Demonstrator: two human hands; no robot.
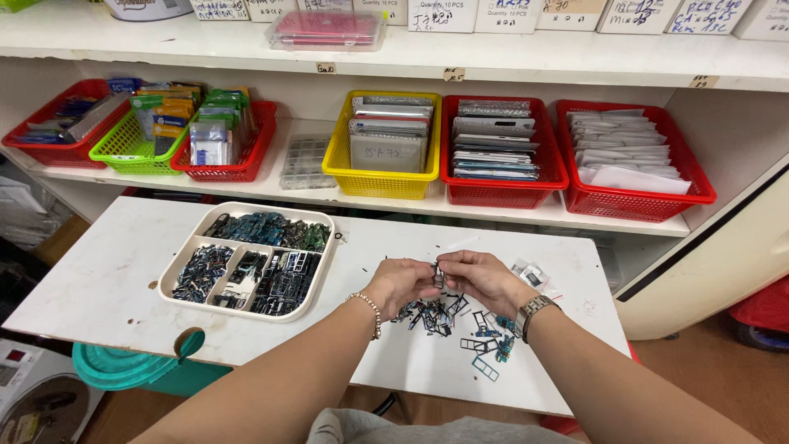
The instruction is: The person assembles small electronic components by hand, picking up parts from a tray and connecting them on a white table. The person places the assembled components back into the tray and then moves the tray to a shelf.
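Both my hands meet over the white table point(107, 279), pinching one small dark metal part point(439, 275) between their fingertips. My left hand point(400, 284) wears a bead bracelet and my right hand point(483, 279) a wristwatch. Just under the hands lies a loose pile of small parts point(448, 316), dark and blue frames and brackets. A cream divided tray point(246, 306) stands to the left, its compartments filled with several sorted small parts and green circuit pieces.
Shelves behind the table hold red baskets point(637, 201), a yellow basket point(382, 177) and a green basket point(123, 152) of packaged parts, plus a clear compartment box point(304, 160). A teal bin point(123, 370) sits below the table's left edge. Small clear packets point(530, 274) lie right of my hands.
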